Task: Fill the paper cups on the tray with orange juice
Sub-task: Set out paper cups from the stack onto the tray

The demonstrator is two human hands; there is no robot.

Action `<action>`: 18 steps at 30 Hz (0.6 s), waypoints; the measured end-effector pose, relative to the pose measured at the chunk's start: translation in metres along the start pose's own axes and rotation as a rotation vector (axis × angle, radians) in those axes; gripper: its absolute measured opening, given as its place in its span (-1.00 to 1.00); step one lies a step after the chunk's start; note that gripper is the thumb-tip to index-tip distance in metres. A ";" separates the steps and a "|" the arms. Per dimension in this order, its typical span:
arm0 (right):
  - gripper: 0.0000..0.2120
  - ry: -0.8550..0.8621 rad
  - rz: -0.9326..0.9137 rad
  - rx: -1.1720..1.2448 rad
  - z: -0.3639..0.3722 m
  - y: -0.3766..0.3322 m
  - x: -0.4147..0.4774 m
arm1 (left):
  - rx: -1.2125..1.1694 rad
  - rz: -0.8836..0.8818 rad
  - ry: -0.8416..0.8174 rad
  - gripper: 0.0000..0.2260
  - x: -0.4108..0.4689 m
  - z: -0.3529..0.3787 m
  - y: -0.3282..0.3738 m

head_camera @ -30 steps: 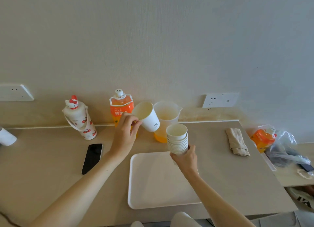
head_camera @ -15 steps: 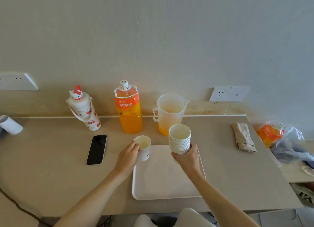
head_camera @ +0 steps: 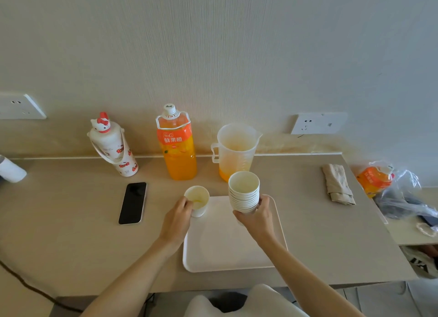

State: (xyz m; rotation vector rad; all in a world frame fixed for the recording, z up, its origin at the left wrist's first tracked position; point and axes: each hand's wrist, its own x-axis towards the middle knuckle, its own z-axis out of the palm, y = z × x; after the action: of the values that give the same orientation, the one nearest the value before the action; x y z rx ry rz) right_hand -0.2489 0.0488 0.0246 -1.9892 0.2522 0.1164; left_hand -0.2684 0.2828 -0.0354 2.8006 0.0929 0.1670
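Cup at far-left edge of tray; cup stack near.

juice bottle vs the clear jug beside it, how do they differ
The juice bottle is capped; the jug is open-topped. The bottle is mostly full of orange juice; the jug holds only a shallow layer at its bottom. The bottle wears an orange label; the jug is plain and translucent, with a side handle. Both stand upright on the counter behind the tray.
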 end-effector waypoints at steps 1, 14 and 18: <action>-0.53 0.003 -0.003 -0.002 0.000 0.002 0.000 | -0.028 -0.022 -0.002 -0.83 0.000 0.000 0.001; -0.56 -0.030 -0.062 0.031 0.002 0.011 0.001 | -0.169 -0.128 0.147 -0.84 0.001 -0.024 0.017; -0.53 -0.016 -0.034 0.037 0.010 0.019 0.006 | -0.096 0.218 0.228 -0.77 0.008 -0.033 0.042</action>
State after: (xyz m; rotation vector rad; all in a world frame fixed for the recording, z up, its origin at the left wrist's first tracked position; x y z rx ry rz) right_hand -0.2475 0.0491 0.0024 -1.9537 0.2084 0.1051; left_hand -0.2626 0.2551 0.0105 2.6804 -0.1628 0.5281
